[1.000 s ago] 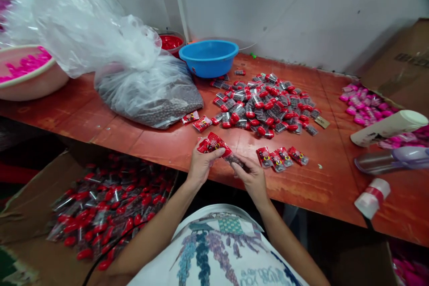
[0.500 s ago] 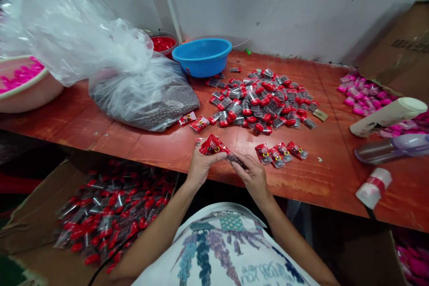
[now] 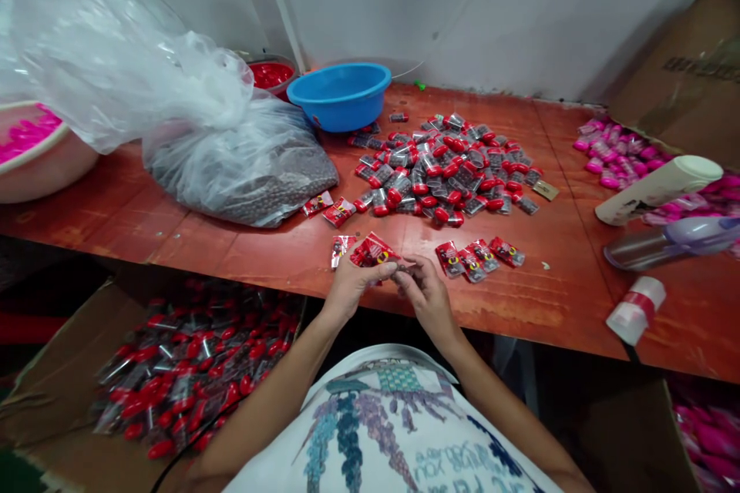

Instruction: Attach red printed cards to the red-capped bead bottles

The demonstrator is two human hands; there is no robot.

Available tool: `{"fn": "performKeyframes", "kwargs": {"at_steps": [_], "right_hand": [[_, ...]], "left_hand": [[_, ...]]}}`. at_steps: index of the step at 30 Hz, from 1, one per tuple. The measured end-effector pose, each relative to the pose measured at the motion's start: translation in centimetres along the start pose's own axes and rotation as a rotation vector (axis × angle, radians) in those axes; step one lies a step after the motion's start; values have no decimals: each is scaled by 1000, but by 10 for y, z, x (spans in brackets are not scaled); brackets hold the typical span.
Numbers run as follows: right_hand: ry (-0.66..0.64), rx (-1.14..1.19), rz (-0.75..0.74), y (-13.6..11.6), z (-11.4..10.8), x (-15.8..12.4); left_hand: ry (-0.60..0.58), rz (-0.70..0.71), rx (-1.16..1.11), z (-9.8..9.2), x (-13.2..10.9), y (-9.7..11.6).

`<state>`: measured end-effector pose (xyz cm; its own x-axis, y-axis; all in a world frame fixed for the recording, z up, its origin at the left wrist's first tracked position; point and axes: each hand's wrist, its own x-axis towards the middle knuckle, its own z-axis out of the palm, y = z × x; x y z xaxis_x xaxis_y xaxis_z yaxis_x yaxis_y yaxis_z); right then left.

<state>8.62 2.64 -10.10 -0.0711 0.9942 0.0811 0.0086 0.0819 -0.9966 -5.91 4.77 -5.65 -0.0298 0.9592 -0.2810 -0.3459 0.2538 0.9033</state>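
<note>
My left hand (image 3: 351, 283) is closed around red printed packets (image 3: 375, 248) near the table's front edge; I cannot tell how many it holds. Against their right end, the thumb and fingers of my right hand (image 3: 425, 289) pinch a small dark piece, partly hidden by the fingertips. Another red packet (image 3: 341, 248) lies just behind my left hand. To the right of my right hand, several red packets with dark contents (image 3: 474, 262) lie in an overlapping group. Beyond both hands is a heap of small clear containers with red caps (image 3: 445, 169).
A clear plastic bag of dark beads (image 3: 248, 169) slumps at left, beside a blue basin (image 3: 340, 96). Two bottles (image 3: 659, 189) and a white roll (image 3: 636, 310) lie at right, near pink pieces (image 3: 618, 154). Below the table, a cardboard box (image 3: 55, 370) holds red-capped containers.
My right hand has shifted slightly left, closer to my left hand, at the packet's end. The whole view has moved a little; the packet behind my left hand shows more.
</note>
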Motion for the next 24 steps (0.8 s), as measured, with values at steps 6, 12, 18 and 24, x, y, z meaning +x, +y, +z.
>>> {"fn": "performKeyframes", "kwargs": {"at_steps": [6,12,18,24], "right_hand": [[-87,133,81,1,-4,5],[-68,104,83,6,-10,6],[34,21,95,10,-27,6],[535,-326,102,17,-108,13]], "left_hand": [[12,5,-66,4,-4,0],[-38,-62,-59,7,-3,-12],[-107,-150,-137,11,5,-23],[26,-281,-269,-1,11,-22]]}}
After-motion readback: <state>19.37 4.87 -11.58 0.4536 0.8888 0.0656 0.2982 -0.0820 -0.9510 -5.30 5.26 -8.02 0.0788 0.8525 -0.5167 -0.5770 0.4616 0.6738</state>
